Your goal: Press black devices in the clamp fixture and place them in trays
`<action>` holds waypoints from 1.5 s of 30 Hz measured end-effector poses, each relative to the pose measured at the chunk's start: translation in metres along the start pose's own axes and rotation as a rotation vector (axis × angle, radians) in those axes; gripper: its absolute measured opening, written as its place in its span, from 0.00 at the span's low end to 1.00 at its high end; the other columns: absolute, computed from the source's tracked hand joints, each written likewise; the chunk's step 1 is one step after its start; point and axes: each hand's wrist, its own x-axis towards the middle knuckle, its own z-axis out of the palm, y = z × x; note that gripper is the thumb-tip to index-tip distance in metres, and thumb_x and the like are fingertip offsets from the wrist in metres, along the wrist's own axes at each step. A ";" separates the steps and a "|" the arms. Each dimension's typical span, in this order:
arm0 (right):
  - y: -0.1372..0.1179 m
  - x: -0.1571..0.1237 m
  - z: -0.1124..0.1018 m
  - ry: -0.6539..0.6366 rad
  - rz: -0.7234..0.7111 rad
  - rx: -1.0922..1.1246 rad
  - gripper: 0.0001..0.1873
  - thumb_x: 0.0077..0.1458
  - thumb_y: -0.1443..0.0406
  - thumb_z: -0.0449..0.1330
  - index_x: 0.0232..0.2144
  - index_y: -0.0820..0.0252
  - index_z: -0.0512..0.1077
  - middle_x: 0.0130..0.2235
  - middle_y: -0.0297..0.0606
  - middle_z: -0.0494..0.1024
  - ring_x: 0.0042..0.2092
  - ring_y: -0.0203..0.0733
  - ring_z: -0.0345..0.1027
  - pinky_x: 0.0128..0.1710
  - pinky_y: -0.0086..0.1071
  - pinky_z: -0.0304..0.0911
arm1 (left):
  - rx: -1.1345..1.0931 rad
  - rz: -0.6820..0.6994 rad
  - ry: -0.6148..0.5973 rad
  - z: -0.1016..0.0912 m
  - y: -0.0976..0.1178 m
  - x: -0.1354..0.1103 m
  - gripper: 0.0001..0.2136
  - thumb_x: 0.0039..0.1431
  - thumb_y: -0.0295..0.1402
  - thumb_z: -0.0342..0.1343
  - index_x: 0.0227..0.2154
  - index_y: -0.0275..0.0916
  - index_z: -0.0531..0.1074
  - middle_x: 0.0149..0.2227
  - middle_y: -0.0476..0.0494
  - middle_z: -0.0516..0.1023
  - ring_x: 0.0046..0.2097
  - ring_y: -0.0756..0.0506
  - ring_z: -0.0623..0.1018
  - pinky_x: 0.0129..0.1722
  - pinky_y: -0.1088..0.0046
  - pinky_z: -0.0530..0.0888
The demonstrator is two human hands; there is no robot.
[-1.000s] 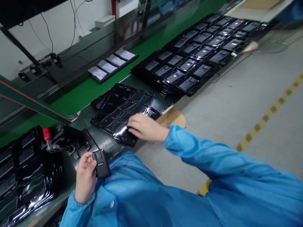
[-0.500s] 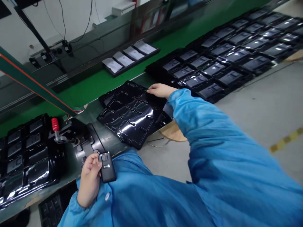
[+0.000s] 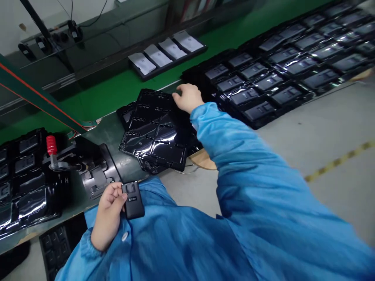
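Note:
My left hand (image 3: 110, 212) grips a small flat black device (image 3: 134, 201) by its left edge, in front of my blue smock. The device bears the word "Riton" and has a clip-like part near its top. My right hand (image 3: 189, 97) is over the upper right edge of a black plastic blister tray (image 3: 155, 134). Its fingers are bent but apart, with nothing visible between them; whether they touch the tray is unclear. That tray lies askew on other black trays beneath it, and its moulded pockets look bare.
Left on the bench stands a toggle clamp with a red handle (image 3: 51, 145), beside filled black trays (image 3: 32, 195). More filled trays (image 3: 258, 82) stretch away to the right. A dark holder with white cards (image 3: 158, 56) sits on the green belt (image 3: 114, 86). A slanted green post (image 3: 38, 91) crosses the left.
The top tray has turned on the pile, and my right hand has gone from pinching its edge to loosened fingers. My left hand still holds the device. The whole view has shifted slightly.

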 end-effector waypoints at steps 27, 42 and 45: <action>-0.063 -0.173 0.012 -0.243 -0.451 -0.097 0.18 0.60 0.66 0.61 0.53 0.60 0.78 0.50 0.50 0.75 0.51 0.58 0.66 0.52 0.49 0.62 | -0.091 0.024 -0.119 0.043 0.007 0.029 0.16 0.55 0.39 0.70 0.43 0.39 0.75 0.26 0.55 0.67 0.26 0.51 0.66 0.28 0.75 0.63; -0.027 -0.176 0.012 -0.242 -0.572 0.018 0.16 0.57 0.68 0.59 0.48 0.59 0.77 0.47 0.47 0.75 0.49 0.56 0.68 0.51 0.48 0.63 | -0.117 0.084 -0.075 0.048 0.025 0.068 0.17 0.53 0.39 0.70 0.42 0.40 0.74 0.25 0.57 0.67 0.25 0.52 0.66 0.27 0.75 0.62; -0.034 -0.174 0.013 -0.246 -0.593 0.036 0.16 0.56 0.69 0.59 0.47 0.58 0.77 0.46 0.47 0.75 0.49 0.55 0.68 0.50 0.47 0.63 | -0.112 0.102 -0.064 0.050 0.027 0.072 0.16 0.53 0.39 0.70 0.41 0.40 0.74 0.25 0.57 0.67 0.25 0.52 0.66 0.26 0.76 0.63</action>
